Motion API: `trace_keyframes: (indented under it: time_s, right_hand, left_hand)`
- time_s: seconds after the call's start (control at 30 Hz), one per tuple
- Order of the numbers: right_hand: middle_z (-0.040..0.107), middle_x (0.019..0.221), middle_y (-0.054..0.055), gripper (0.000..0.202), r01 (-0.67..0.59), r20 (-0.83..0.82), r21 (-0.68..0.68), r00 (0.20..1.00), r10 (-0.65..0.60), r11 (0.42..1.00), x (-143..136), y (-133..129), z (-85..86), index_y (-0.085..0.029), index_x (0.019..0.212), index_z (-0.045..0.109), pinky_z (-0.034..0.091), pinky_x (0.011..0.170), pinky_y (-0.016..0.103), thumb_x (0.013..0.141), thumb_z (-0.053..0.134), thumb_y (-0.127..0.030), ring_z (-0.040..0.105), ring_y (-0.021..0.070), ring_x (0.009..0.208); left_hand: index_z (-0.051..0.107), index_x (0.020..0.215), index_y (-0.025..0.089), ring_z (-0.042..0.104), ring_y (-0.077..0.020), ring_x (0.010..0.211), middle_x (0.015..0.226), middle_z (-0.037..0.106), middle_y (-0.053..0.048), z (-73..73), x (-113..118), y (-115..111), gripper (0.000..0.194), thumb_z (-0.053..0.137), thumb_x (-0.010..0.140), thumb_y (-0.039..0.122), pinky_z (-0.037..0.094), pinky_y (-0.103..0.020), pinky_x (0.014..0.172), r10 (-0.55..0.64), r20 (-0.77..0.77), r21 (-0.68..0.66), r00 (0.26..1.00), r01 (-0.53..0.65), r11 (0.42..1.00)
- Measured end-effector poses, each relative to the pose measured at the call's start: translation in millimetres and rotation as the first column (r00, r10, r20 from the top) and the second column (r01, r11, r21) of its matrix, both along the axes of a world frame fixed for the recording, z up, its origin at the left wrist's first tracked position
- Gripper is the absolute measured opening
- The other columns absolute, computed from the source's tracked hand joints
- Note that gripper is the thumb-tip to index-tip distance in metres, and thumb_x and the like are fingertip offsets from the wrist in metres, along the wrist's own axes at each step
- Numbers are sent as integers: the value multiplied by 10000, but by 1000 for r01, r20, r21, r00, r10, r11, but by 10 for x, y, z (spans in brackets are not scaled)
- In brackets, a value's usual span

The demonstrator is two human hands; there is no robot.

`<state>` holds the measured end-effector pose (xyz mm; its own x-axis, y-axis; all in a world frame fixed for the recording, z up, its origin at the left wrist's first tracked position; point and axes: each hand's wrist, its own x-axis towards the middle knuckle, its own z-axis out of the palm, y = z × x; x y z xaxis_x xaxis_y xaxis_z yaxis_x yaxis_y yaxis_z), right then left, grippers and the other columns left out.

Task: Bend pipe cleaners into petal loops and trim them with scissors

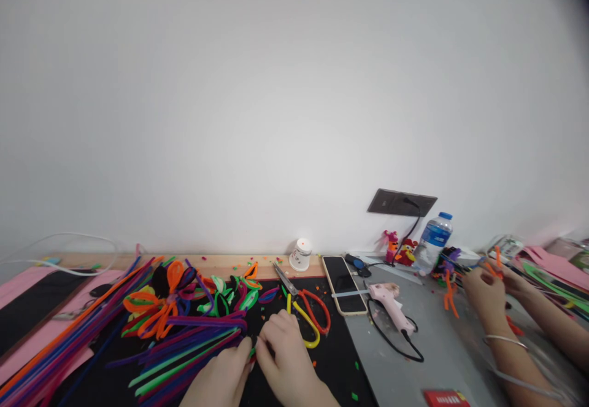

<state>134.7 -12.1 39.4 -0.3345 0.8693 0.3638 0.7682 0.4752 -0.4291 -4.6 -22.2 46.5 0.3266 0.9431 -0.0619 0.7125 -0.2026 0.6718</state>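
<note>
My left hand [221, 373] and my right hand [286, 358] meet low in the middle, over the black mat [338, 352]. Their fingers are closed in a pinch on a short pipe cleaner [253, 352], of which only a green and red bit shows; the rest is hidden. Just left of them lies a bundle of purple, green and red pipe cleaners [193, 348]. Beyond my right hand rest scissors [299, 298] with red and yellow handles. Looped pipe cleaner shapes, an orange flower [171, 299] and green leaves [222, 299], are piled behind the bundle.
A white paper cup [300, 256] stands upside down by the wall. To the right are a phone [344, 285], a pink glue gun [391, 309] with its cord and a water bottle [432, 244]. Another person's hands [488, 290] work with orange pipe cleaners at far right.
</note>
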Motion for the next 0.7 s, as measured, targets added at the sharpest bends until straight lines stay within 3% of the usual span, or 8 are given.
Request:
trace_keyframes:
  time_s: [0.47,0.7]
  right_hand:
    - [435,615,-26,225,4,-32,-41,999,-5,999,-5,-10,21,-173,596,330,280,630,250,764,447,-81,404,121,655]
    - [404,593,-31,278,3,-259,-131,965,-37,991,-38,-1,-3,-179,562,310,316,617,234,803,401,-73,395,113,615]
  left_hand:
    - [581,826,230,636,-198,771,843,684,-66,-122,6,42,218,373,812,169,429,-260,718,7,5,1,1000,-7,1000]
    - [562,794,240,628,-218,797,846,683,-63,-174,26,103,170,397,786,197,433,-280,751,26,31,9,999,-26,1000]
